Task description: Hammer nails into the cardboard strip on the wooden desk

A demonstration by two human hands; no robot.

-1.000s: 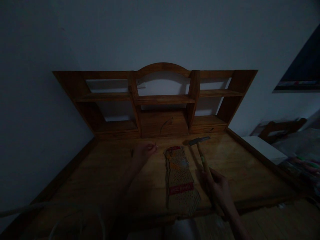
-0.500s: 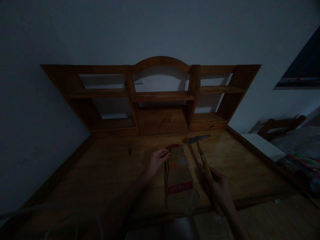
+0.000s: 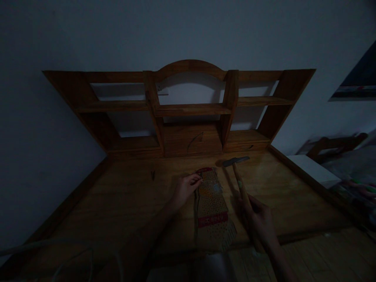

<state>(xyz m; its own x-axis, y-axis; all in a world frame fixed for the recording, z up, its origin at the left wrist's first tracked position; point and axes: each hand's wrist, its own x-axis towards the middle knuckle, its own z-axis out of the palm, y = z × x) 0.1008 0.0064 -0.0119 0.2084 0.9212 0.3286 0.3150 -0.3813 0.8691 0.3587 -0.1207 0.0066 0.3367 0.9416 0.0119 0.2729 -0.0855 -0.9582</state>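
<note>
The scene is very dark. My right hand [image 3: 260, 223] is closed round the wooden handle of a hammer [image 3: 239, 178], whose metal head points away from me just above the desk. My left hand [image 3: 186, 188] is pinched at the upper left edge of a long patterned cardboard piece [image 3: 213, 209] with a red band, lying flat on the wooden desk top [image 3: 126, 199]. Something tiny may be between the fingertips; I cannot make it out.
A wooden hutch with shelves and an arched top [image 3: 188, 107] stands at the back of the desk against the wall. A small dark item [image 3: 152, 175] lies on the desk to the left. A white block [image 3: 311, 168] and clutter sit at the right.
My left hand moved from the bare desk to the right and closer, onto the upper left edge of the cardboard piece. The hammer stayed nearly still in my right hand.
</note>
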